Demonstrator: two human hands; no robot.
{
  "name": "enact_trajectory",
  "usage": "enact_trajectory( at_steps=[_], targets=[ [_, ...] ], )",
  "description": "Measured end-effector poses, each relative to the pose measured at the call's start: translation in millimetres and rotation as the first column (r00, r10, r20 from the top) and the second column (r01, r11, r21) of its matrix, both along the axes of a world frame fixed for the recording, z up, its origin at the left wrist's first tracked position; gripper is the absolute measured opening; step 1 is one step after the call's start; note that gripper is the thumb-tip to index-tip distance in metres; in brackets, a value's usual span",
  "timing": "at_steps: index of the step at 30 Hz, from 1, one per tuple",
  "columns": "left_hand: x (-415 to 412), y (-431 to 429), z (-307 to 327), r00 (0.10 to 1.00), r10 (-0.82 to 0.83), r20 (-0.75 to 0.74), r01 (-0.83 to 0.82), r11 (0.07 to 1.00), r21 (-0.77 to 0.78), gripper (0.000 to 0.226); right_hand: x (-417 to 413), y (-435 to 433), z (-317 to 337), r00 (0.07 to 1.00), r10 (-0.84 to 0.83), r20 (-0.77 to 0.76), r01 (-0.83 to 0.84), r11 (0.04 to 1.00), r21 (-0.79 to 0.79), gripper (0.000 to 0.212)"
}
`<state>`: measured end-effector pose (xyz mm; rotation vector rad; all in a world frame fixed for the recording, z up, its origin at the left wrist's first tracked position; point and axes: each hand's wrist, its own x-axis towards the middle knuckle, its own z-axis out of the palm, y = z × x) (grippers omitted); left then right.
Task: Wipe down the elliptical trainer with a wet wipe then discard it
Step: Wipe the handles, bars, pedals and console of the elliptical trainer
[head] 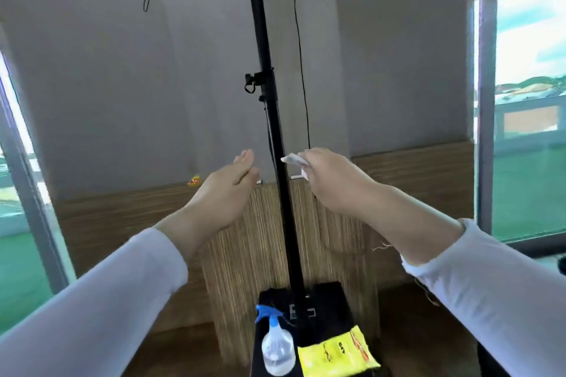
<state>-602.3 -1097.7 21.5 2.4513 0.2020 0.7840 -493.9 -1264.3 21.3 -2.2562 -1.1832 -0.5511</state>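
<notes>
The wet wipe [292,160] is in your right hand [324,174], pinched small between thumb and fingers. A white corner pokes out toward the black pole [269,101]. It is just beside the pole, and I cannot tell if it touches. Your left hand [226,187] is on the other side of the pole, flat and wide, holding nothing. I cannot tell if this pole is part of the elliptical trainer; no pedals or handles show.

What could go wrong? The wipe is bunched up, so only a tiny bit may rub and you could miss spots. The pole is thin and tall, so a hard push might make it wobble. A thin cord [300,55] hangs close behind it, and your fingers could snag it. Down low, a spray bottle [277,346] and a yellow pack [335,352] sit on a black stand [333,300] by the pole's foot. A bump could knock them off.

The grey wall [122,70] has wood strips [122,223] down low. There is a right window [530,101] and a left window [12,162]. No bin shows.
</notes>
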Motion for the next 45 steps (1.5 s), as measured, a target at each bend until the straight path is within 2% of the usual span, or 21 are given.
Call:
enact_trajectory(
  at_steps=[5, 9, 13, 16, 25, 29, 31, 34, 40, 44, 45],
  targets=[
    [0, -28, 76, 0.999, -0.030, 0.018, 0.030, 0.999, -0.010, 0.050, -6, -30, 75, 1.000, 0.011, -0.002, -0.011, 0.999, -0.036, 0.053],
    [-16, -43, 120, 1.000, -0.012, 0.011, 0.012, 1.000, 0.002, 0.051, -18, -45, 107, 0.999, 0.022, -0.048, -0.021, 1.000, 0.012, 0.036],
    [-44, -62, 145, 1.000, 0.005, 0.000, -0.005, 1.000, 0.001, 0.052, -44, -56, 132, 0.999, 0.040, -0.029, -0.041, 0.999, -0.025, 0.040],
    [-71, -80, 149, 1.000, 0.015, -0.008, -0.015, 1.000, 0.003, 0.052, -68, -64, 137, 0.997, 0.026, -0.066, -0.024, 0.999, 0.027, 0.036],
    [-191, -135, 126, 0.999, 0.018, -0.031, -0.018, 1.000, 0.006, 0.052, -173, -119, 110, 0.994, 0.076, -0.078, -0.082, 0.994, -0.072, 0.038],
    [-258, -156, 107, 0.994, 0.051, -0.094, -0.048, 0.998, 0.036, 0.049, -221, -138, 89, 0.987, 0.097, -0.129, -0.104, 0.993, -0.051, 0.037],
    [-296, -165, 98, 0.989, 0.073, -0.129, -0.071, 0.997, 0.020, 0.042, -255, -148, 80, 0.977, 0.138, -0.165, -0.149, 0.987, -0.054, 0.035],
    [-341, -174, 84, 0.982, 0.131, -0.138, -0.126, 0.991, 0.047, 0.052, -295, -155, 67, 0.966, 0.205, -0.160, -0.215, 0.975, -0.050, 0.030],
    [-439, -169, 76, 0.958, 0.262, -0.118, -0.259, 0.965, 0.042, 0.054, -377, -137, 55, 0.910, 0.404, -0.094, -0.413, 0.903, -0.118, 0.032],
    [-504, -170, 84, 0.899, 0.431, -0.076, -0.412, 0.891, 0.190, 0.048, -428, -117, 67, 0.823, 0.551, -0.142, -0.567, 0.813, -0.134, 0.039],
    [-521, -177, 91, 0.884, 0.444, -0.146, -0.442, 0.896, 0.048, 0.043, -440, -111, 71, 0.799, 0.584, -0.142, -0.600, 0.789, -0.131, 0.040]
  ],
)
